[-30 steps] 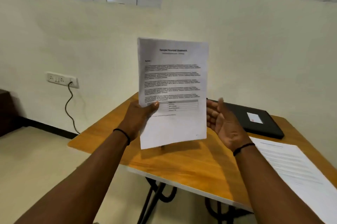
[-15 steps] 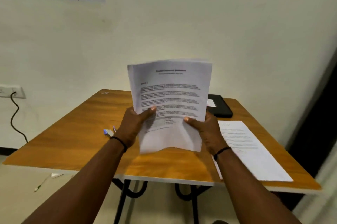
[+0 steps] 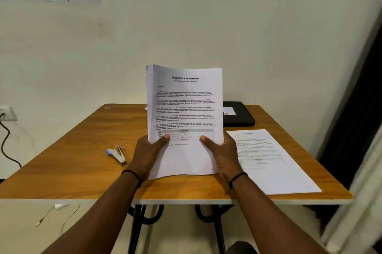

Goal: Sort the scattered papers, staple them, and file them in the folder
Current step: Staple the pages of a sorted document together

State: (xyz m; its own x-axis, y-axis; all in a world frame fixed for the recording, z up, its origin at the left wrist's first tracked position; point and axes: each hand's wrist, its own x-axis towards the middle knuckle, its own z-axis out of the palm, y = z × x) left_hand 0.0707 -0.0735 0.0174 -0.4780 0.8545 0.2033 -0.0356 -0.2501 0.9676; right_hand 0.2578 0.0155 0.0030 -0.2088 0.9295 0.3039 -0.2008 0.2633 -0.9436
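Two bare forearms, no sleeves, reach up from the bottom of the frame. The left hand point(image 3: 147, 153) and right hand point(image 3: 223, 155) each have a thin black band around the wrist, centre frame.

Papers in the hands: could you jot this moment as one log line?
step: squaring stack | left hand: grips papers | right hand: grips papers | stapler: on table, untouched | folder: closed, far corner

Printed paper stack point(image 3: 184, 109) upright; stapler point(image 3: 117, 155), black folder point(image 3: 237, 114) on table.
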